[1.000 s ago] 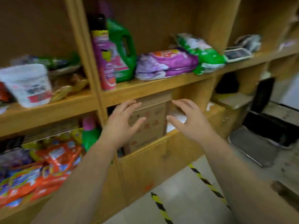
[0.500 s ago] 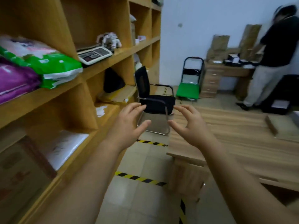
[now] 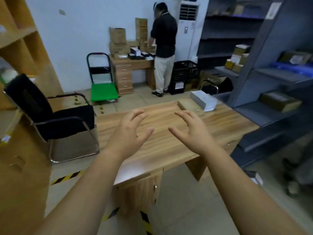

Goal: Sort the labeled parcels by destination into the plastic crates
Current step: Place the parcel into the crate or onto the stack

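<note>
Wooden table (image 3: 160,150) stretched ahead, brown parcel (image 3: 187,104) and white parcel (image 3: 202,99) touching at its far right corner. My left hand (image 3: 128,133) and right hand (image 3: 194,133) hovered empty, fingers loosely spread; the right sat nearer them.

No text is legible. A white label (image 3: 179,85) on the far black crate (image 3: 184,72), a paper sign (image 3: 273,10) on the right shelf post (image 3: 262,48) and a sticker (image 3: 296,59) on a right-shelf parcel (image 3: 288,55) are too blurred to read.
</note>
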